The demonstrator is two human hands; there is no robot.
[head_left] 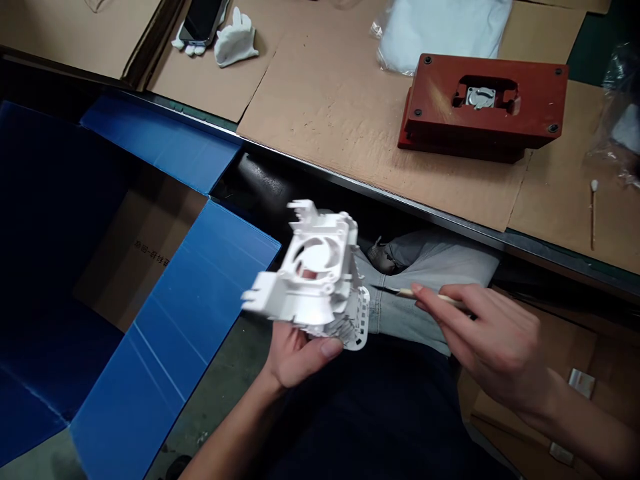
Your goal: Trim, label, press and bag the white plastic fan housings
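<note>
While your left hand (295, 357) cradles the white plastic housing (313, 267) from below, thumb and fingers closed on it, your right hand (493, 340) pinches one wooden stick (430, 295), its dark tip pointing at the housing, just apart from it. The housing's long axis slants toward you; your left hand is nearer. Beyond the housing lie one red block (483, 110) and one cotton swab (593, 213); left of it stands one blue box (175, 313).

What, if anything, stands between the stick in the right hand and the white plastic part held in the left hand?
Nothing visible does. The wooden stick in the right hand points toward the white molded plastic part in the left hand. Only a small open gap separates them, with the person's jeans seen below it.
</note>
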